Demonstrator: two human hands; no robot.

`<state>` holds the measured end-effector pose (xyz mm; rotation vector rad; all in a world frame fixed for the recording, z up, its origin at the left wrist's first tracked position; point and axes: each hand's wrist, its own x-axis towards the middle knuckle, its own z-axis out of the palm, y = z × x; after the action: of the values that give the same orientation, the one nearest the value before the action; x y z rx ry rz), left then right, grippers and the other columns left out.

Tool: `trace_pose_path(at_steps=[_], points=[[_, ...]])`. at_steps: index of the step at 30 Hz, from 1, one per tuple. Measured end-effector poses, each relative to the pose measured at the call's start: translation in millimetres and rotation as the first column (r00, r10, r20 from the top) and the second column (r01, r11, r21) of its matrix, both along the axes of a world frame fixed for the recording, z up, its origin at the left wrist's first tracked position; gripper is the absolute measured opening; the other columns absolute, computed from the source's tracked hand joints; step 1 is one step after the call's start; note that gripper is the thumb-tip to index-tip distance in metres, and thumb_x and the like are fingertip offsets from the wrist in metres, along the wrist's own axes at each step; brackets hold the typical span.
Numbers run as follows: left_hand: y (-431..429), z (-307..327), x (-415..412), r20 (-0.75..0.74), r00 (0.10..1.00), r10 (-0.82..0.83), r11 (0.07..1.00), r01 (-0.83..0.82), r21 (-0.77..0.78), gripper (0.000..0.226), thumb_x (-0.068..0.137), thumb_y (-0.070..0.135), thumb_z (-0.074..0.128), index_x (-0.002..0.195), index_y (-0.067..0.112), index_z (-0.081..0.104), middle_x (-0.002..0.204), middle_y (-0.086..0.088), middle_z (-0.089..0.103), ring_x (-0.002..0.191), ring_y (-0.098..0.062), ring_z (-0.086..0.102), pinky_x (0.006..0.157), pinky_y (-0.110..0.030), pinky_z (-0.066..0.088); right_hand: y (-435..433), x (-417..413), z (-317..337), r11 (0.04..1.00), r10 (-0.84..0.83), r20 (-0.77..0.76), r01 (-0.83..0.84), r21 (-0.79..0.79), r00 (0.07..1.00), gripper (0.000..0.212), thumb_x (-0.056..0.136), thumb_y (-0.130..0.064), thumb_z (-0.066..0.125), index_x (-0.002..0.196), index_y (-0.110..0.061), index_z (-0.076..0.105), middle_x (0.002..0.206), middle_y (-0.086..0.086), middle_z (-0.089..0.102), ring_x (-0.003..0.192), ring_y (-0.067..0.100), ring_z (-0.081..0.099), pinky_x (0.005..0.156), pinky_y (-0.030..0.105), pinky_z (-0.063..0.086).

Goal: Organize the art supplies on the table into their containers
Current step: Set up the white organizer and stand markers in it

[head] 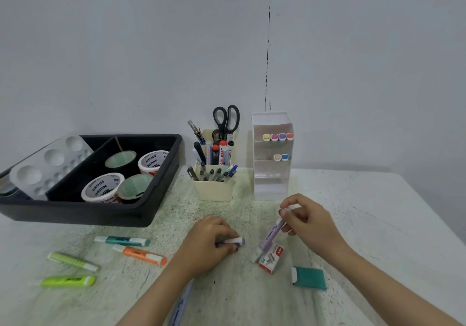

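While the right hand point(310, 221) holds a lilac marker point(272, 233) up off the worktop point(365, 199), four highlighters lie unsorted.
Right fingers pinch the marker's upper end; it's tilted, lower end just over a staples box point(271, 260), in front of the clear tiered organiser point(273, 174). Left hand point(210, 241) has fingers curled round a short white piece with a purple tip point(235, 241), low at the worktop; marker or cap, can't tell. Step looks like marker stowing: the organiser's upper tiers already show similar coloured ends. Next move probably needs the marker levelled and slid end-first into the second tier, beside the two there. Left to sort: teal highlighter point(123, 240), orange highlighter point(141, 255), two green highlighters point(73, 261) at left, and a teal block point(309, 278) near right.
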<state>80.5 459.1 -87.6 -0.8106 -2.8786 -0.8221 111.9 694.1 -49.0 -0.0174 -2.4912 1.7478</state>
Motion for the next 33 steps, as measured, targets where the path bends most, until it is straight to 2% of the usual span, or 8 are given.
trace_pose_path(at_steps=[2,5,10,14,17,21,30,33], points=[[2,3,2,0.041,0.998,0.038,0.998,-0.040,0.051,0.013,0.078,0.028,0.070,0.089,0.035,0.069,0.088,0.022,0.060,0.088,0.006,0.049,0.075,-0.012,0.038,0,0,4,1.000,-0.005,-0.057,0.007,0.025,0.998,0.009,0.090,-0.010,0.061,0.087,-0.019,0.060,0.065,0.006,0.070,0.060,0.011,0.067,0.061,0.024,0.055],[4,14,4,0.161,0.982,0.097,0.963,-0.133,0.234,0.023,0.077,0.016,0.073,0.079,0.036,0.062,0.078,0.018,0.067,0.080,0.004,0.059,0.066,-0.010,0.040,0,-2,18,1.000,-0.022,-0.172,0.024,0.012,0.985,0.013,0.089,-0.013,0.063,0.096,-0.023,0.058,0.072,0.001,0.071,0.066,0.013,0.066,0.066,0.028,0.054],[12,41,5,0.182,0.980,0.081,0.860,-0.161,0.485,0.023,0.085,0.022,0.066,0.106,0.031,0.066,0.066,0.019,0.062,0.059,0.000,0.053,0.056,-0.013,0.041,-3,-8,62,0.996,-0.089,-0.512,0.080,-0.039,0.854,0.015,0.088,-0.010,0.063,0.093,-0.023,0.057,0.087,-0.007,0.069,0.083,0.006,0.065,0.074,0.013,0.048],[17,58,2,0.174,0.984,0.045,0.794,-0.141,0.591,0.026,0.090,0.032,0.052,0.112,0.040,0.061,0.095,0.005,0.068,0.081,-0.009,0.060,0.071,-0.021,0.050,-3,-19,80,0.971,0.042,-0.732,0.143,0.189,0.680,0.014,0.093,-0.014,0.057,0.097,-0.027,0.054,0.095,-0.020,0.065,0.088,0.003,0.062,0.080,0.016,0.048],[20,73,1,0.217,0.976,0.001,0.759,-0.142,0.635,0.027,0.094,0.015,0.052,0.109,0.032,0.066,0.068,0.013,0.058,0.054,-0.001,0.046,0.057,-0.012,0.041,1,-39,72,0.859,0.218,-0.745,0.238,0.453,0.630,0.015,0.094,-0.023,0.050,0.098,-0.012,0.061,0.092,-0.005,0.067,0.081,0.015,0.062,0.072,0.031,0.051],[25,92,-3,0.172,0.985,0.000,0.680,-0.126,0.722,0.027,0.087,0.004,0.061,0.100,0.026,0.069,0.074,-0.009,0.063,0.070,-0.025,0.055,0.072,-0.024,0.051,5,-59,56,0.766,0.327,-0.692,0.247,0.593,0.644,0.014,0.091,-0.019,0.055,0.095,-0.009,0.064,0.085,0.002,0.066,0.074,0.019,0.060,0.063,0.032,0.050],[42,121,-10,-0.034,0.992,0.123,0.623,-0.051,0.780,0.028,0.080,0.001,0.069,0.094,0.024,0.069,0.086,0.010,0.068,0.074,-0.007,0.059,0.075,-0.027,0.054,11,-87,40,0.671,0.285,-0.745,0.429,0.604,0.603,0.012,0.084,-0.025,0.060,0.083,-0.014,0.064,0.070,-0.004,0.061,0.073,0.016,0.047,0.067,0.023,0.023],[48,125,-13,-0.083,0.985,0.150,0.620,-0.029,0.784,0.027,0.080,0.000,0.069,0.096,0.022,0.069,0.088,0.006,0.069,0.069,-0.003,0.056,0.070,-0.019,0.051,13,-91,34,0.659,0.282,-0.772,0.469,0.588,0.570,0.006,0.081,-0.021,0.067,0.080,-0.015,0.067,0.076,-0.004,0.065,0.074,0.017,0.045,0.064,0.027,0.026]])
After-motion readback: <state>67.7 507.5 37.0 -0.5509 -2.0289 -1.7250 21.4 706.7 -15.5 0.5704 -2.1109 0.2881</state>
